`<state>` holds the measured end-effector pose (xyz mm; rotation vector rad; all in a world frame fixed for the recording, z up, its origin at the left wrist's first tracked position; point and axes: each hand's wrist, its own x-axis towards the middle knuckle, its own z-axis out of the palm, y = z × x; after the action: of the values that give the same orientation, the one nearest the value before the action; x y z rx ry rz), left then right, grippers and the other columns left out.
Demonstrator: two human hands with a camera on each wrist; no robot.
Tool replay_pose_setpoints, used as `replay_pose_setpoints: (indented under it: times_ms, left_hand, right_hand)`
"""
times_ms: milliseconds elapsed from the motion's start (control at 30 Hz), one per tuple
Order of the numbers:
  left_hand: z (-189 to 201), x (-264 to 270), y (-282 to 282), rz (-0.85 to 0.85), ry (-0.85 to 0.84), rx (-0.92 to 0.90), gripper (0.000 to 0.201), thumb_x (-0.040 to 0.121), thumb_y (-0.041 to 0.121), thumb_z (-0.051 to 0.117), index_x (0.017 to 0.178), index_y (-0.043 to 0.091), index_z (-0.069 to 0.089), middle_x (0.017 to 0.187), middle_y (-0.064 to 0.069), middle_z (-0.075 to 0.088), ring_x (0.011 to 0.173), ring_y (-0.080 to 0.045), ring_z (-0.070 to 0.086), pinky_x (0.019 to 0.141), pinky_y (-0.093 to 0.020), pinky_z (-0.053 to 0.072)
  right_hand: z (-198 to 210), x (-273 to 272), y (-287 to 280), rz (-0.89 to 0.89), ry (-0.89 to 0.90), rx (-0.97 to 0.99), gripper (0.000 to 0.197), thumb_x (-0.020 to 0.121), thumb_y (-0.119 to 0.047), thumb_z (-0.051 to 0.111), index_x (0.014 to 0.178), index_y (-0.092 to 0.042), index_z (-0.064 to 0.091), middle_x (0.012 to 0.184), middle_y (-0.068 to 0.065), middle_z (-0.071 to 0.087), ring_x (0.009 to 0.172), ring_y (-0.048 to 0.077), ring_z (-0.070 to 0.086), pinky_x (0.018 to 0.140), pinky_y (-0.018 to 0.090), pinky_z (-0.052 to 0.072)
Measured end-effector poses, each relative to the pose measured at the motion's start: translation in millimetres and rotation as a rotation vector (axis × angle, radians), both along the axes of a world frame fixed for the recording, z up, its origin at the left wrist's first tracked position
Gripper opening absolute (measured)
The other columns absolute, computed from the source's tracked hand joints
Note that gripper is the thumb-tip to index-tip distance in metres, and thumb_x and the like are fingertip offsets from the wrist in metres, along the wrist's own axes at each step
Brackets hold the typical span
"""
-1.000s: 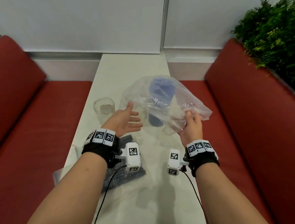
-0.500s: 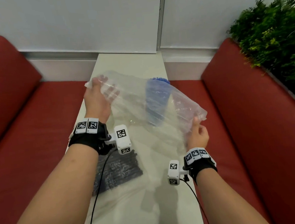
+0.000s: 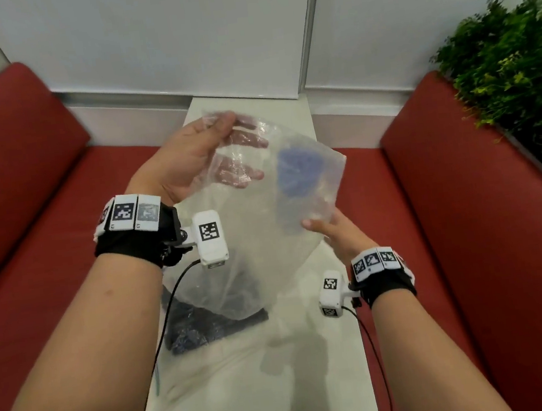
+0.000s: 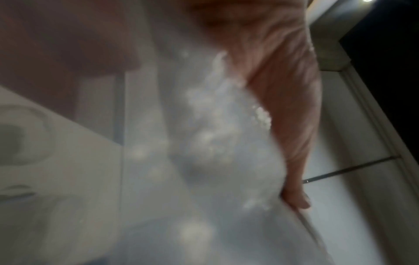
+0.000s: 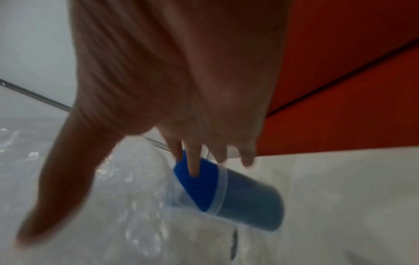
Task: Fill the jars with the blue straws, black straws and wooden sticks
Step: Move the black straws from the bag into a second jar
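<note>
I hold a clear plastic bag (image 3: 258,227) up over the white table (image 3: 308,354) with both hands. My left hand (image 3: 240,134) pinches its top left corner, thumb in front and fingers behind the film. My right hand (image 3: 323,229) holds the lower right edge, and its thumb lies on the front. Through the bag shows a clear jar (image 5: 247,197) packed with blue straws (image 3: 299,171), standing on the table beyond my right fingers. Black straws (image 3: 202,326) in a wrapper lie on the table under the bag. The left wrist view is blurred plastic with my thumb (image 4: 297,199) on it.
Red upholstered benches (image 3: 27,235) (image 3: 485,213) run along both long sides of the narrow table. A green plant (image 3: 512,66) stands behind the right bench. A white wall closes the far end. Cables hang from both wrist cameras.
My left hand reached up and took hold of the bag's top left corner. The bag then rose and came nearer, stretched flatter, with the right hand lower on its edge.
</note>
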<state>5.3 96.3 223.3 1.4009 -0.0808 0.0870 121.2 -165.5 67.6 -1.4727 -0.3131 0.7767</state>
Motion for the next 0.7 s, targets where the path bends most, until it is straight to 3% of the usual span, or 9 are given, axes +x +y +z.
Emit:
replay_pose_setpoints:
  times_ms: [67,133,200,300,367,433,533,633,700]
  left_hand:
    - [1,0,6,0.139,-0.013,-0.022,0.034,0.098,0.046,0.049,0.111,0.021,0.069,0.112,-0.005,0.072,0.087,-0.038,0.072,0.065,-0.033,0.059]
    - [-4,-2,22,0.357,-0.003,-0.095,0.047,0.098,0.055,0.043,0.116,0.017,0.065,0.111,0.001,0.072,0.096,-0.027,0.069,0.075,-0.029,0.058]
    - [-17,-10,39,0.255,0.001,-0.325,0.073,0.092,0.069,0.034,0.133,0.011,0.052,0.13,-0.005,0.062,0.114,-0.026,0.062,0.095,-0.039,0.051]
    - [-53,-26,45,-0.056,0.162,-0.281,0.092,0.079,0.075,0.049,0.146,0.011,0.04,0.147,-0.011,0.047,0.131,-0.034,0.049,0.107,-0.055,0.038]
    - [-79,-31,32,-0.175,0.262,-0.104,0.079,0.083,0.061,0.06,0.145,0.016,0.044,0.147,-0.01,0.047,0.13,-0.037,0.05,0.106,-0.057,0.039]
    - [-98,-31,16,-0.168,0.299,-0.084,0.06,0.089,0.041,0.065,0.141,0.016,0.05,0.138,-0.014,0.056,0.12,-0.04,0.058,0.099,-0.054,0.048]
    - [-107,-28,5,-0.035,0.34,-0.067,0.048,0.087,0.014,0.069,0.133,0.009,0.057,0.117,-0.019,0.067,0.091,-0.033,0.071,0.076,-0.038,0.061]
    - [-104,-25,13,0.062,0.349,-0.025,0.052,0.084,0.01,0.07,0.134,0.013,0.056,0.118,-0.021,0.067,0.083,-0.028,0.074,0.074,-0.032,0.061]
    - [-100,-28,21,0.021,0.324,-0.028,0.05,0.085,0.005,0.067,0.133,0.018,0.059,0.121,-0.019,0.067,0.085,-0.031,0.073,0.072,-0.029,0.061]
  right_hand:
    - [5,-6,10,0.16,0.1,0.037,0.039,0.078,-0.017,0.078,0.117,-0.019,0.074,0.123,0.005,0.072,0.119,0.021,0.066,0.102,0.039,0.047]
    - [3,-11,9,0.132,0.182,0.12,0.016,0.082,-0.01,0.075,0.095,-0.017,0.081,0.098,0.007,0.077,0.097,0.024,0.074,0.088,0.039,0.059]
    - [3,-10,3,-0.011,0.242,0.213,0.013,0.081,-0.008,0.07,0.085,-0.015,0.081,0.08,0.003,0.074,0.073,0.019,0.074,0.071,0.035,0.062]
    - [5,-3,-4,-0.149,0.255,0.306,0.013,0.083,-0.012,0.071,0.093,-0.015,0.078,0.08,-0.001,0.073,0.066,0.012,0.069,0.066,0.032,0.06]
    - [7,0,-5,-0.186,0.249,0.355,0.014,0.088,-0.015,0.07,0.1,-0.015,0.074,0.083,0.0,0.073,0.068,0.013,0.07,0.067,0.031,0.059]
    - [9,0,-5,-0.224,0.229,0.372,0.017,0.089,-0.019,0.069,0.105,-0.016,0.073,0.085,0.0,0.072,0.069,0.014,0.07,0.064,0.03,0.059]
    - [8,-1,-11,-0.097,0.146,0.3,0.036,0.087,-0.031,0.074,0.122,-0.027,0.069,0.097,-0.001,0.072,0.083,0.018,0.072,0.073,0.033,0.059]
    - [6,1,-28,0.11,0.157,0.245,0.055,0.087,-0.012,0.074,0.136,-0.034,0.061,0.107,0.011,0.072,0.085,0.024,0.074,0.072,0.031,0.062]
    - [6,1,-37,0.049,0.193,0.251,0.046,0.087,-0.004,0.07,0.127,-0.026,0.069,0.108,0.014,0.074,0.078,0.022,0.075,0.073,0.031,0.062]
